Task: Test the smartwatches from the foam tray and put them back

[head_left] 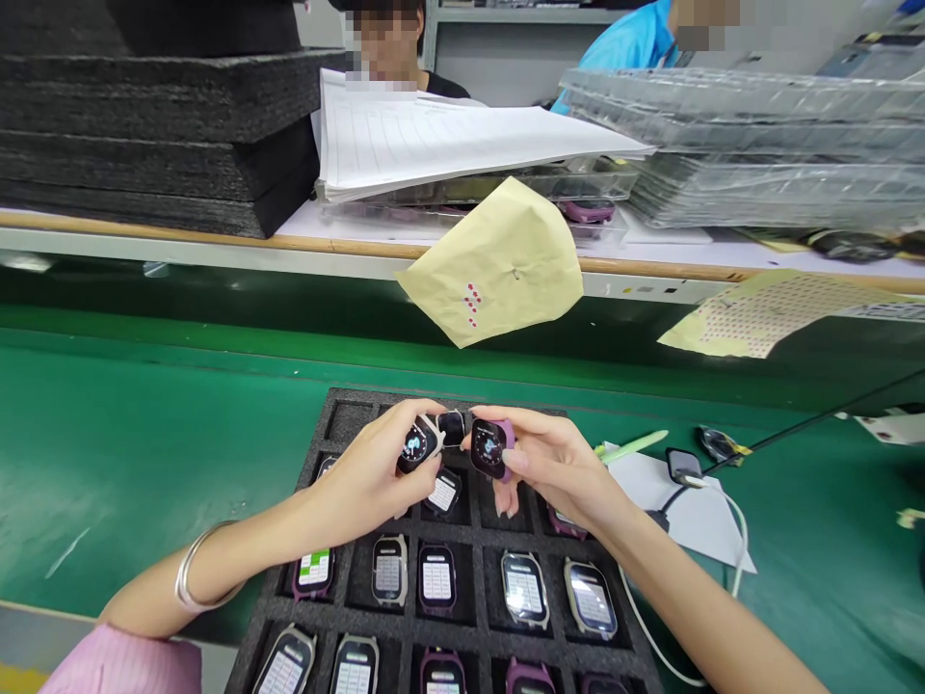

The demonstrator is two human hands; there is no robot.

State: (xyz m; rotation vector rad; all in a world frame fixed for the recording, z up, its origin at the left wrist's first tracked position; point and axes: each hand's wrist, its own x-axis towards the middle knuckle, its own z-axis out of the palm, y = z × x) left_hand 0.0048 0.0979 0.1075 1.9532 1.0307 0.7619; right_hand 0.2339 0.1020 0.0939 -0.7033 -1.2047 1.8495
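In my left hand [380, 467] is a smartwatch body with a pale silver case [417, 444], pinched by its edges with the lit dial facing me. My right hand [560, 467] grips a purple smartwatch body [489, 448] between thumb and fingers, its dial lit too. The two are held side by side, a little apart, over a black foam tray [482, 578]. Behind them, a small dark-screened watch [452, 428] shows between my hands. Several strapless watches, silver or purple, lie in the tray's compartments, among them a silver one [525, 588] with a lit white screen.
Right of the tray lie white paper [704, 520], a light green pen [636, 445] and a watch [683, 466] beside a white cable. Above runs a shelf with black foam blocks [145, 106], paper sheets [462, 135] and clear plastic trays [766, 145]. Two people are beyond it.
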